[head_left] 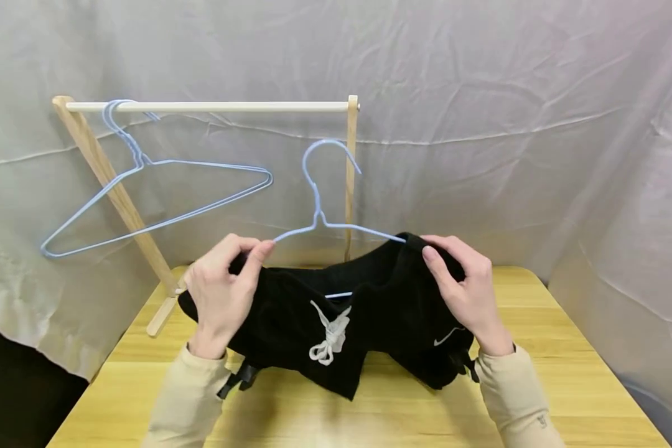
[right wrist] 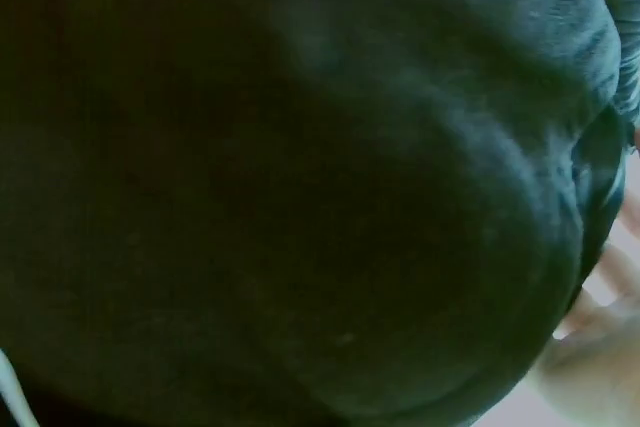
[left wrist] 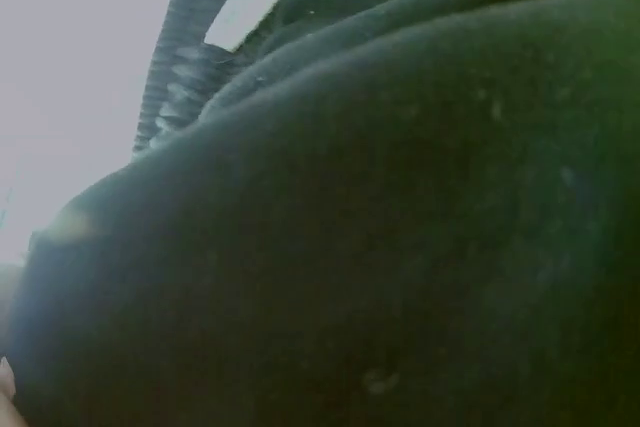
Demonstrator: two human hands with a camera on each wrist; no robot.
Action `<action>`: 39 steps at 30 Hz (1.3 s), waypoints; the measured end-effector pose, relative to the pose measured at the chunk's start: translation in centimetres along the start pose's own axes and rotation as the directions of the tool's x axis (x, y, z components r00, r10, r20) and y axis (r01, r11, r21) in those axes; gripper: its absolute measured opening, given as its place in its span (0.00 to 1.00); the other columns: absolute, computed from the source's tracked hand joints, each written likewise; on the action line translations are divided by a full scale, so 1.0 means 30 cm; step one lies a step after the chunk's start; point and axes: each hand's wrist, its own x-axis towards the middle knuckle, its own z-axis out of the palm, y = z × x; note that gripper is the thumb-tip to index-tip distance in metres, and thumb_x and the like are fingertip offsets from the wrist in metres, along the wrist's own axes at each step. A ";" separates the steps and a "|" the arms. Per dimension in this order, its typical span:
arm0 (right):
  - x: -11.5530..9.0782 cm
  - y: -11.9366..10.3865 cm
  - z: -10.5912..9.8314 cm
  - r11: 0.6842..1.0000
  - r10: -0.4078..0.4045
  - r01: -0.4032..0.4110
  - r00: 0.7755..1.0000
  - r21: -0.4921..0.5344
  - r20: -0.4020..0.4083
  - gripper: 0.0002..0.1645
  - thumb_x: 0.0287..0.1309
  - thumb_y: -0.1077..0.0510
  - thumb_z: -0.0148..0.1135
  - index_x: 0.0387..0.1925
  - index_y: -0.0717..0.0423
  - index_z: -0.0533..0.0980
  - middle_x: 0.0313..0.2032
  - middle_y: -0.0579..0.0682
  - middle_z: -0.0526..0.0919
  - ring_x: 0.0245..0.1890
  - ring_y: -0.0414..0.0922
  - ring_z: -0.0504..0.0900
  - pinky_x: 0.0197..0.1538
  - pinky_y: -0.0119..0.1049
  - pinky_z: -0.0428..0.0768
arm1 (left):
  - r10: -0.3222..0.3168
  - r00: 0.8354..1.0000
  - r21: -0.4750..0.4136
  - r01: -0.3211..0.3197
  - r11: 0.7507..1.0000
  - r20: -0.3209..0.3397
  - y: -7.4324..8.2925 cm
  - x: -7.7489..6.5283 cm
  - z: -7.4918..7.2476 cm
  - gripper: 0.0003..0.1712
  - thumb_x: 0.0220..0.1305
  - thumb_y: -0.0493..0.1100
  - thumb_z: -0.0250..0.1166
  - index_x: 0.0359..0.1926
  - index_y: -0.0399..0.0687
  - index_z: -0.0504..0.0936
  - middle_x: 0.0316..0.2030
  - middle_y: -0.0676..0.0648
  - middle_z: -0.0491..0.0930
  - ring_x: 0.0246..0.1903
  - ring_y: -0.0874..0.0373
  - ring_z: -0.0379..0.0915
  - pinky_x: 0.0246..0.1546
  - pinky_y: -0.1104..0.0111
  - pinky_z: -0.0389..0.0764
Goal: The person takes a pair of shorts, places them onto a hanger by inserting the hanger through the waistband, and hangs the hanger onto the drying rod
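Note:
Black shorts (head_left: 308,336) with a white drawstring bow (head_left: 330,339) are held up over the table by both hands. A light blue wire hanger (head_left: 318,211) stands in the waist opening, hook upward, its shoulders running down into the waistband and part of its bottom bar showing above the bow. My left hand (head_left: 224,289) pinches the left side of the waistband, thumb tip at the hanger's left shoulder. My right hand (head_left: 470,289) grips the right side where the other shoulder enters. Dark cloth (left wrist: 350,227) fills most of the left wrist view; cloth (right wrist: 300,197) likewise covers the right wrist view.
Behind to the left stands a wooden rack with a white rail (head_left: 229,107). Light blue hangers (head_left: 162,162) hang at the rail's left end. A wooden table (head_left: 537,373) lies below, and grey curtains (head_left: 481,93) surround it.

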 end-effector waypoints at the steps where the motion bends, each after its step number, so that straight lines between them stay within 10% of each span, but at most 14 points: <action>1: 0.017 -0.003 0.002 1.000 -0.003 0.003 1.000 0.002 0.005 0.12 0.62 0.70 0.62 0.45 0.61 0.85 0.36 0.57 0.88 0.43 0.30 0.82 0.52 0.24 0.76 | -0.025 1.000 0.001 0.025 1.000 -0.003 -0.002 0.021 -0.008 0.12 0.60 0.51 0.73 0.26 0.49 0.87 0.23 0.50 0.86 0.20 0.53 0.78 0.22 0.76 0.57; 10: 0.165 -0.020 0.098 0.996 -0.072 0.073 0.997 0.050 -0.019 0.16 0.66 0.67 0.59 0.54 0.61 0.81 0.46 0.58 0.86 0.50 0.38 0.81 0.61 0.30 0.74 | -0.171 0.982 0.095 0.178 0.979 -0.085 -0.052 0.211 -0.110 0.16 0.61 0.55 0.71 0.29 0.47 0.90 0.28 0.49 0.89 0.30 0.93 0.65 0.29 0.75 0.57; 17: 0.224 -0.040 0.186 0.998 -0.059 0.058 0.998 0.026 0.026 0.27 0.67 0.66 0.58 0.67 0.63 0.70 0.63 0.59 0.78 0.62 0.50 0.78 0.68 0.36 0.71 | -0.154 0.962 0.178 0.196 0.964 -0.226 -0.106 0.344 -0.201 0.24 0.59 0.63 0.69 0.31 0.46 0.90 0.24 0.89 0.68 0.29 0.94 0.63 0.32 0.76 0.57; 26: 0.291 -0.008 0.265 0.991 0.106 -0.115 0.987 0.067 0.125 0.19 0.72 0.61 0.54 0.60 0.62 0.77 0.46 0.60 0.82 0.45 0.53 0.83 0.41 0.25 0.78 | -0.267 0.915 0.260 0.348 0.901 -0.301 -0.175 0.434 -0.322 0.13 0.58 0.68 0.68 0.30 0.71 0.90 0.23 0.85 0.64 0.32 0.90 0.58 0.42 0.70 0.57; 39: 0.401 0.114 0.361 0.914 0.396 -0.405 0.881 -0.021 0.259 0.30 0.73 0.51 0.56 0.69 0.62 0.67 0.59 0.61 0.75 0.41 0.56 0.81 0.46 0.36 0.75 | -0.390 0.895 0.312 0.442 0.841 -0.215 -0.209 0.464 -0.316 0.08 0.55 0.68 0.69 0.29 0.80 0.87 0.20 0.87 0.63 0.30 0.87 0.56 0.43 0.69 0.58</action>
